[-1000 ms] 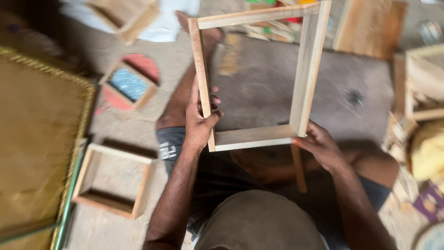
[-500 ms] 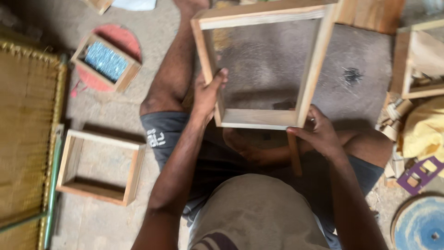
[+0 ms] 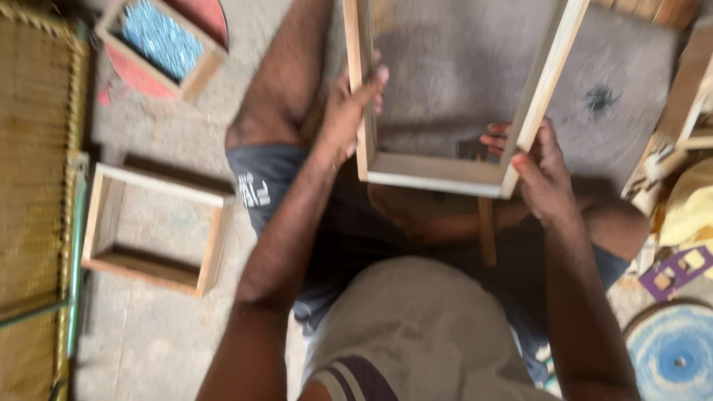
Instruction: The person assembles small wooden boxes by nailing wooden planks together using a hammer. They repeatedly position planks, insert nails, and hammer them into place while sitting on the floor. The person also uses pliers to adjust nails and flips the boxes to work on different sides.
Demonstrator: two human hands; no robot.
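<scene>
I sit on the floor with a pale wooden frame (image 3: 434,172) held up over my lap. My left hand (image 3: 349,111) grips its left rail, fingers wrapped over the inner edge. Around the near right corner closes my right hand (image 3: 538,171), thumb on the outer face. The frame's far end runs out of the top of the view. A thin wooden stick (image 3: 486,230) stands below the frame between my legs, partly hidden.
Another wooden frame (image 3: 152,223) lies on the concrete floor at left. A small wooden box with blue contents (image 3: 162,41) rests on a red disc at top left. A woven mat (image 3: 33,200) runs along the left edge. Wood pieces, yellow cloth (image 3: 691,208) and a blue round lid (image 3: 672,349) crowd the right.
The view has moved closer and lower, so the frame now fills the top. My right hand shifted from the bottom rail up onto the near right corner.
</scene>
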